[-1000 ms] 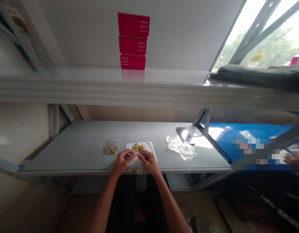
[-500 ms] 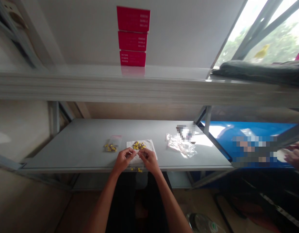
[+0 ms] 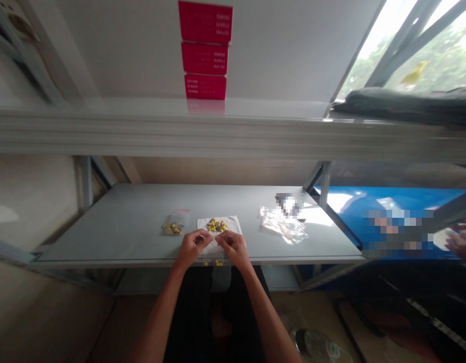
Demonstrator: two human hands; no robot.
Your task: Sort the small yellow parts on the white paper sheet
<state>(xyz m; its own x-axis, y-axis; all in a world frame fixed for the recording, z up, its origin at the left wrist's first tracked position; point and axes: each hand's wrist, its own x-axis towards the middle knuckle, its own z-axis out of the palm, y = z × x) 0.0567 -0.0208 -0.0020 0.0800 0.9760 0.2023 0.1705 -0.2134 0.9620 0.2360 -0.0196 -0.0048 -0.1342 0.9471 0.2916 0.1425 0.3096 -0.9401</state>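
My left hand [image 3: 195, 245] and my right hand [image 3: 233, 245] meet at the table's front edge, fingertips pinched close together. Between them they hold the top of a small clear plastic bag [image 3: 214, 256], which hangs down and is hard to see. Several small yellow and dark pieces [image 3: 213, 263] lie in its bottom. Just beyond my fingers, a pile of yellow and dark brown pieces [image 3: 217, 225] rests on a white cloth [image 3: 236, 227]. To the left lies another clear zip bag [image 3: 183, 218] with similar pieces in its lower end.
Clear plastic bags [image 3: 283, 226] lie flat on the grey table [image 3: 123, 222] to the right, beside a blurred-out item. Above is a shelf edge [image 3: 233, 138] with three red boxes [image 3: 205, 58] stacked. At far right, another person's hand [image 3: 461, 239] is over a blue table [image 3: 342, 194].
My hands stay pinched at the bag's top, nearly in place. The pieces in the hanging bag sit slightly higher in view. The camera view has shifted a little.
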